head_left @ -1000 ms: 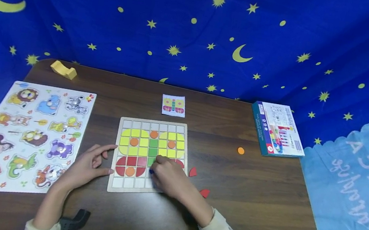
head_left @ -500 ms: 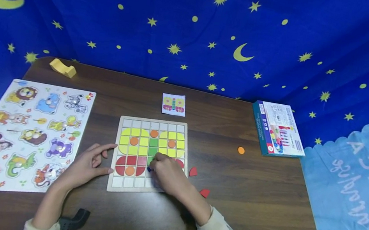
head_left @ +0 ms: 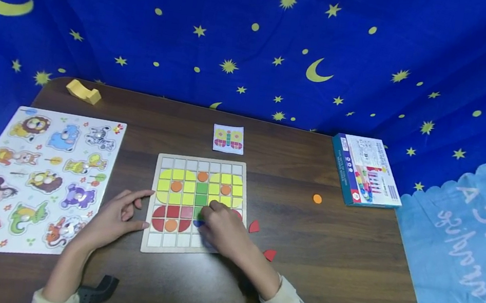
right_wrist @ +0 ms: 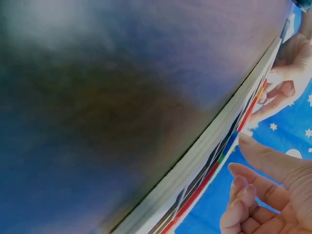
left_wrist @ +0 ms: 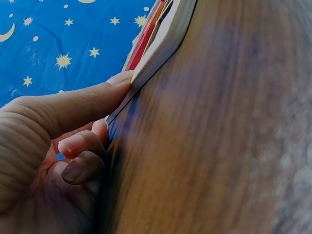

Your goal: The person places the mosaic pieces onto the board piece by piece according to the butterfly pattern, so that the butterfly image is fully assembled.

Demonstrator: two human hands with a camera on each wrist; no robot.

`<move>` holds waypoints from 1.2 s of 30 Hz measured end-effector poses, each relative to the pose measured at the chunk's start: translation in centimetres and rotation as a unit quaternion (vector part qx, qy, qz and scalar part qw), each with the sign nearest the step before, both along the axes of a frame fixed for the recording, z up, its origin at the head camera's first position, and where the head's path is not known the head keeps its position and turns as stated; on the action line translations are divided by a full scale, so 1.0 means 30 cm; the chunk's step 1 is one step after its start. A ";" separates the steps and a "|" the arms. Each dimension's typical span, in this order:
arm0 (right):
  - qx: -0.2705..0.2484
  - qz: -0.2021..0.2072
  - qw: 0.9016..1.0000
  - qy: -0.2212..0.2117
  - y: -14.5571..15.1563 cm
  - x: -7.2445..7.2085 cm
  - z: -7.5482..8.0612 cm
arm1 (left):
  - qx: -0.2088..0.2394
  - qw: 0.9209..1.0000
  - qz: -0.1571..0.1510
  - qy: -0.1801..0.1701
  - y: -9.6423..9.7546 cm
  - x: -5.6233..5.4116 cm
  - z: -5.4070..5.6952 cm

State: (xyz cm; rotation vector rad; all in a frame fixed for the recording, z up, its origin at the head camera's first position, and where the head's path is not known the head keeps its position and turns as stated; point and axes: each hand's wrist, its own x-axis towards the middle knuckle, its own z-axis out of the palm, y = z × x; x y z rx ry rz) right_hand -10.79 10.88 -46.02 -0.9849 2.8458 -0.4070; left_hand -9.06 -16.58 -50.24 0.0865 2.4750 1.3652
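A wooden grid board (head_left: pixel 156 241) carries yellow, red, green and orange pieces in a butterfly shape. My left hand (head_left: pixel 114 219) steadies its left edge, thumb and forefinger spread against the rim and the other fingers bent. Over the board's lower middle, my right hand (head_left: pixel 225 229) covers several cells. A blue piece (head_left: pixel 198 223) shows under its fingertips, below the column of green squares (head_left: pixel 201 200). In the right wrist view, the thumb (right_wrist: pixel 251 144) touches the blue piece lying in the board, while the forefinger sits apart from it.
Two red quarter-round pieces (head_left: pixel 269 254) lie right of the board, an orange disc (head_left: pixel 317 199) farther right. A butterfly picture card (head_left: pixel 228 139) lies behind the board. An animal puzzle (head_left: pixel 52 161) is at left, a box (head_left: pixel 366 171) at back right, a yellow block (head_left: pixel 83 92) at back left.
The blue piece, earlier mostly hidden or tilted dark under my right fingers, now lies flat in the cell below the green column. My left hand stays at the board's edge.
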 end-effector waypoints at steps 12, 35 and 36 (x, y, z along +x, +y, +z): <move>-0.037 -0.042 0.998 -0.010 0.078 0.034 0.027 | -0.010 1.000 -0.001 -0.004 0.009 0.004 0.008; -0.007 -0.207 0.978 -0.008 0.378 0.113 0.034 | -0.017 1.000 -0.003 -0.006 0.011 -0.003 0.020; -0.002 -0.212 0.977 -0.014 0.386 0.117 0.034 | -0.018 1.000 -0.003 -0.006 0.010 -0.001 0.021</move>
